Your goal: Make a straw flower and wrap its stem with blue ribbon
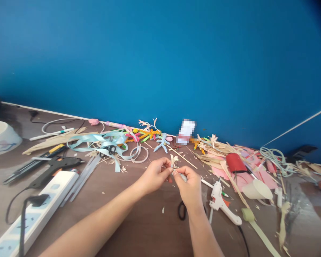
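Note:
My left hand (155, 175) and my right hand (188, 185) meet over the middle of the brown table (139, 221). Both pinch a small straw-coloured flower-like piece (173, 160) made of dried leaf strips, its petals sticking up between the fingertips. A pale ribbon or tape strand runs from the piece into my right hand. Under my right wrist lie black scissor handles (182, 210). A white glue gun (221, 205) lies just to the right of my right hand.
At left lie a white power strip (34, 214), a black glue gun (56, 166), light-blue ribbon (104, 142) and a white bowl (1, 137). Coloured pipe-cleaner figures (147, 135) sit by the blue wall. Dried leaf strips, a red spool (235, 162), pink paper and a white cup (256, 189) crowd the right.

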Demonstrator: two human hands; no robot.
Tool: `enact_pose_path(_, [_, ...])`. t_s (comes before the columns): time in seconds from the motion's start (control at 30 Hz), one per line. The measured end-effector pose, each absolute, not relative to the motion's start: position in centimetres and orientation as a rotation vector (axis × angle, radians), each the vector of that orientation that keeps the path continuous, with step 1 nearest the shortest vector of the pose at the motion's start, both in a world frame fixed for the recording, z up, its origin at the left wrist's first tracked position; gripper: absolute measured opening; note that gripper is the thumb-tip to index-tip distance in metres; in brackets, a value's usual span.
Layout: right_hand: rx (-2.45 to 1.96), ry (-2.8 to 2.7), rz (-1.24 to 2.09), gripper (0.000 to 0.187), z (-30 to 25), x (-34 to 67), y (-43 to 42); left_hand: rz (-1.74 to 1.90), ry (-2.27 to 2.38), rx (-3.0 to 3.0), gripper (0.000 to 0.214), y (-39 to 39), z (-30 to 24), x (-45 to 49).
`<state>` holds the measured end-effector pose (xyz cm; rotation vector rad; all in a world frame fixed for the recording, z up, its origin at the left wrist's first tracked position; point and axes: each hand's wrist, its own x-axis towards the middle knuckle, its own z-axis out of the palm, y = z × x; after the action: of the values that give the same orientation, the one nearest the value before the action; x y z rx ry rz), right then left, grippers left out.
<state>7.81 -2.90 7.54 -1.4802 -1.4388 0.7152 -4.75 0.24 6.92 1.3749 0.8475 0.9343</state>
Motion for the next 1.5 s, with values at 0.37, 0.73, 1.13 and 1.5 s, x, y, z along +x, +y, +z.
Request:
enact_pose_path(0.37, [-1.504,-1.53,0.788,0.009,7.1,8.2,-2.4,0.836,0.854,1.112,0.016,1.3,7.1,-5.3])
enact_pose_path(0.73, [-1.432,-1.555,0.831,0.01,6.7,8.0,-2.3,0.891,0.939,1.352,0.005,1.2,7.4,-5.9])
enact_pose_path(1.13, [-1.439,-1.583,0.714,0.014,6.3,7.9,-2.4,0.934,0.919,1.273,0.01,1.7,6.6,-5.5])
enact_pose_path(1.5, [-1.348,-1.471,-0.07,0.019,6.2,8.5,-2.1,0.996,0.892,0.807,0.025,2.8,6.0,-6.1])
